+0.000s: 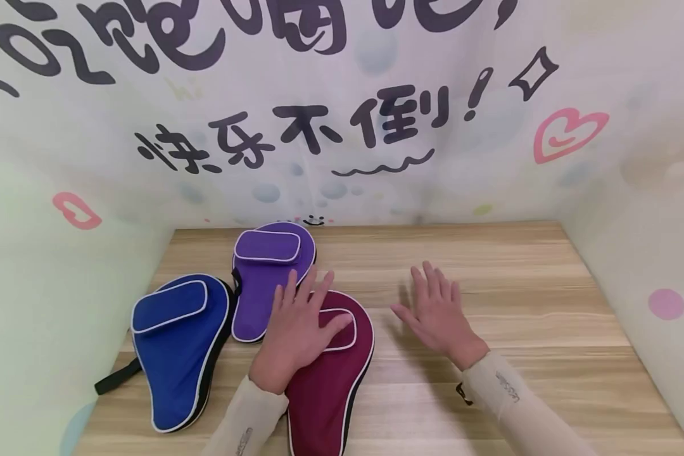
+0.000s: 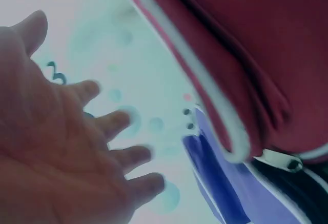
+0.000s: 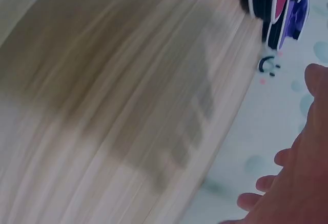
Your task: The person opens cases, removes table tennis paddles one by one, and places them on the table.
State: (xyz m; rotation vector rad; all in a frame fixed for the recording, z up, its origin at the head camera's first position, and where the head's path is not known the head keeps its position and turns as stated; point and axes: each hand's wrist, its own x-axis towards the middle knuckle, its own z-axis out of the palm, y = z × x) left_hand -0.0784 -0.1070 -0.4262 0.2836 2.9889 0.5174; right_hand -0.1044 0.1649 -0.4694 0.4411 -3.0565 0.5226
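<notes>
Three paddle-shaped zip cases with white piping, like table tennis bat covers, lie on the wooden table. The maroon case [image 1: 326, 399] is nearest the person, partly hidden beneath my left hand [image 1: 296, 329] in the head view. That hand hovers with its fingers spread; the left wrist view shows a gap between the palm [image 2: 46, 142] and the maroon case [image 2: 277, 49]. Behind it lies the purple case [image 1: 253, 294], and to the left the blue case [image 1: 177, 361]. My right hand [image 1: 440, 316] is held over the tabletop with straight fingers, its shadow below, holding nothing.
The wood-grain table [image 1: 524, 354] meets a printed cloth backdrop [image 1: 251, 196] at its back edge, and pale walls rise on both sides. A black strap [image 1: 116, 378] sticks out left from the blue case.
</notes>
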